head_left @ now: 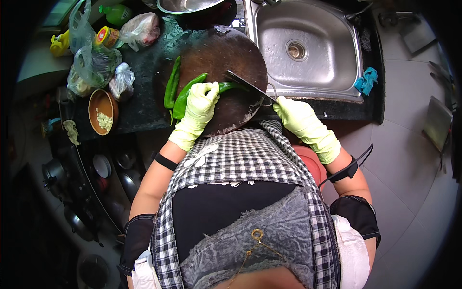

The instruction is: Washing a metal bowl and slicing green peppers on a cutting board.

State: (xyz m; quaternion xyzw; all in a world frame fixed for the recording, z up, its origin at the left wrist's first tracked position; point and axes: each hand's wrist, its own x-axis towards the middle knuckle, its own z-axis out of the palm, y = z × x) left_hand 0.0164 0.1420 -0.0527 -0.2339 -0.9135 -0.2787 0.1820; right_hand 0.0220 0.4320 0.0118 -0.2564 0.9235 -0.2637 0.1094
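Observation:
My left hand (200, 103), in a pale yellow-green glove, grips one end of a long green pepper (229, 86) over the round wooden chopping board (220, 54). My right hand (296, 113), gloved alike, is closed on the handle end of a cleaver (251, 86). The blade slants across the board, and the pepper's far end lies at or under it; whether it is cut there I cannot tell. Left of my left hand, a second green pepper (184, 96) rests on the board, partly hidden by the glove. Beside it lies another green pepper (172, 83) at the board's left edge.
A steel sink (317, 77) adjoins the board on the right, with a blue cloth (366, 81) at its corner. To the left stand a brown bowl (93, 117) holding chopped pale pieces, plastic bags (92, 67) and a yellow-lidded jar (107, 36). A metal basin (191, 6) sits behind.

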